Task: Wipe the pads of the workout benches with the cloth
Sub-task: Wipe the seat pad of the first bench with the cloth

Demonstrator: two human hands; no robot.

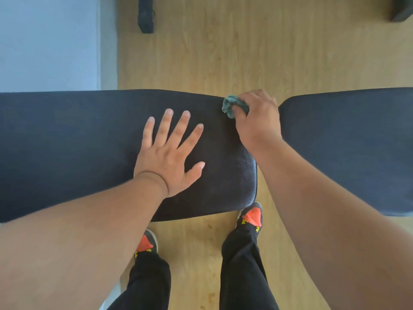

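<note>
cloth (232, 106), a small teal wad, sits bunched in the right hand (257, 118), whose fingers are curled tight around it at the far right corner of the near bench pad (78, 142). the left hand (169, 157) lies flat on that same pad, toward its right end, fingers straight and spread apart, palm down, bracing.

to do this stroke well, i'd judge the wad should be opened out a little so more fabric meets the vinyl, then drawn in long overlapping passes from the far edge of the near bench pad toward the near edge, with steady downward pressure. the bracing hand covers a patch of the pad, so it will need to lift or shift for that patch to get wiped.

the cloth is right at the far rim and close to the rounded right end, so a stroke could slip off into the gap. beyond that gap, to the right of the near bench pad, lies a second pad (348, 148), apart from the first. whether the surface under the cloth is already damp or just shiny is hard to tell here. wooden floor (245, 52) lies open beyond the far edge, and the person's shoes (251, 217) stand just beside the near edge, leaving room to step sideways.
</note>
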